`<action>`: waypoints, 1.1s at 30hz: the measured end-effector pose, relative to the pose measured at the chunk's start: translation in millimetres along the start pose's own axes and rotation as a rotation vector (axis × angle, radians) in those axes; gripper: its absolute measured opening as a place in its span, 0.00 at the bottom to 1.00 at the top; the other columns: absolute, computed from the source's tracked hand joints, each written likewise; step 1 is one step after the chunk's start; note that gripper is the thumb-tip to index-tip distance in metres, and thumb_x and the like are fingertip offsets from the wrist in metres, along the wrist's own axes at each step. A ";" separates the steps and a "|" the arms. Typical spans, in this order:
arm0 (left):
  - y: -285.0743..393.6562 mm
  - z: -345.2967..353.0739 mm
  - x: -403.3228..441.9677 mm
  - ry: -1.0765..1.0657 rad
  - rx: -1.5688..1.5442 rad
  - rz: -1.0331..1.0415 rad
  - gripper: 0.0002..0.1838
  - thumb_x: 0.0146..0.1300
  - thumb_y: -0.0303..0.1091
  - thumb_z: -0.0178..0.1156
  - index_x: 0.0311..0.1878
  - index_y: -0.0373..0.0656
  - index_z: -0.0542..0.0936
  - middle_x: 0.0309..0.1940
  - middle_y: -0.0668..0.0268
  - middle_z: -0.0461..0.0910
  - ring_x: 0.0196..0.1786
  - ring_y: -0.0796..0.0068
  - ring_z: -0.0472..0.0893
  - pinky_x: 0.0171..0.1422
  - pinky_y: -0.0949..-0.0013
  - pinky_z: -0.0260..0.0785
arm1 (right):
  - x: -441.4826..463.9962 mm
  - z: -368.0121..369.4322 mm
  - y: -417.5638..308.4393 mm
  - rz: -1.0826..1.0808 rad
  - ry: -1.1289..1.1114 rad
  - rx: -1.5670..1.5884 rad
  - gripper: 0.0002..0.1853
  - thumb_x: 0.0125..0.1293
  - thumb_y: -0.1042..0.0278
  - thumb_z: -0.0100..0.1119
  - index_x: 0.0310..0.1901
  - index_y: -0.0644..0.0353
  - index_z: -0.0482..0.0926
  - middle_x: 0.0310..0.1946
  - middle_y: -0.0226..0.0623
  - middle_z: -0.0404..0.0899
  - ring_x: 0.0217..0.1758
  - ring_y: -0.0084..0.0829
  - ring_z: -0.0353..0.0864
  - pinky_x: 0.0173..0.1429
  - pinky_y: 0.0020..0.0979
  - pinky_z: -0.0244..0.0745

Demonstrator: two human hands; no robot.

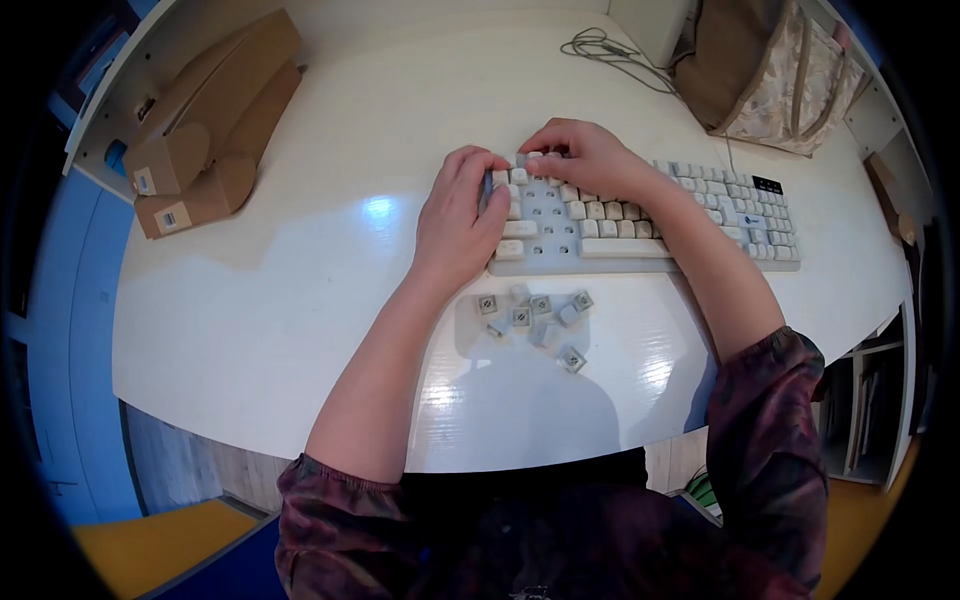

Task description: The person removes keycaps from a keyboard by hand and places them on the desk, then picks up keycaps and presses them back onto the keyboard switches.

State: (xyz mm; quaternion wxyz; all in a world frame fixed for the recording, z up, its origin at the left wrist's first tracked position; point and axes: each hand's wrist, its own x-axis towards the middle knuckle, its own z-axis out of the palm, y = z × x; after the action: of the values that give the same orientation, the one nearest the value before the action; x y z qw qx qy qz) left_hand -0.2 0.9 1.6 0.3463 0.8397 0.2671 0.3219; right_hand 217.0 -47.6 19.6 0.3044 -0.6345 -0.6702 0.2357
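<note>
A white keyboard (625,250) lies across the desk, with a patch of bare switches (545,225) showing in its left part. My left hand (458,215) is curled around the keyboard's left end, thumb and fingers against the edge. A narrow dark strip shows between them; I cannot tell whether it is the keyboard's side or a separate piece. At the top left rows, my right hand (590,158) has its fingertips closed together on a keycap (534,158), partly covered by the fingers. Several loose keycaps (521,316) lie below the keyboard, some turned underside up.
Brown cardboard pieces (215,130) stand at the back left of the white desk (250,320). A coiled cable (610,50) lies at the back, near a brown and patterned bag (770,80). Shelves (865,400) are at the right, below desk height.
</note>
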 end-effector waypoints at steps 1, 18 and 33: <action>0.5 0.0 -0.5 0.001 0.005 -0.003 0.14 0.67 0.32 0.55 0.55 0.42 0.74 0.60 0.60 0.71 0.63 0.60 0.74 0.67 0.63 0.65 | -1.5 0.8 -1.4 -0.047 0.041 -0.102 0.15 0.68 0.55 0.62 0.49 0.55 0.86 0.41 0.35 0.82 0.44 0.35 0.79 0.50 0.34 0.75; -1.9 1.7 -0.4 -0.009 -0.005 0.029 0.14 0.65 0.35 0.56 0.52 0.44 0.75 0.58 0.62 0.72 0.58 0.62 0.75 0.62 0.63 0.67 | -6.8 13.9 -6.7 -0.122 0.363 -0.340 0.15 0.72 0.56 0.53 0.40 0.56 0.85 0.39 0.37 0.83 0.46 0.40 0.80 0.48 0.41 0.77; -5.5 -10.3 -0.4 -0.148 -0.215 -0.004 0.26 0.68 0.28 0.57 0.69 0.43 0.68 0.68 0.60 0.67 0.72 0.64 0.67 0.76 0.65 0.57 | -57.3 20.2 -88.0 -0.551 -0.153 -0.281 0.11 0.53 0.66 0.72 0.37 0.55 0.82 0.37 0.32 0.84 0.45 0.38 0.83 0.45 0.38 0.78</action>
State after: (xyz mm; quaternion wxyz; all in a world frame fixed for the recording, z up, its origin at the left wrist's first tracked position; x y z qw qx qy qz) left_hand -9.2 8.3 3.0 0.4538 0.8187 0.2063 0.2851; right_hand 141.1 -110.5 61.0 0.2147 -0.4455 -0.8638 0.0965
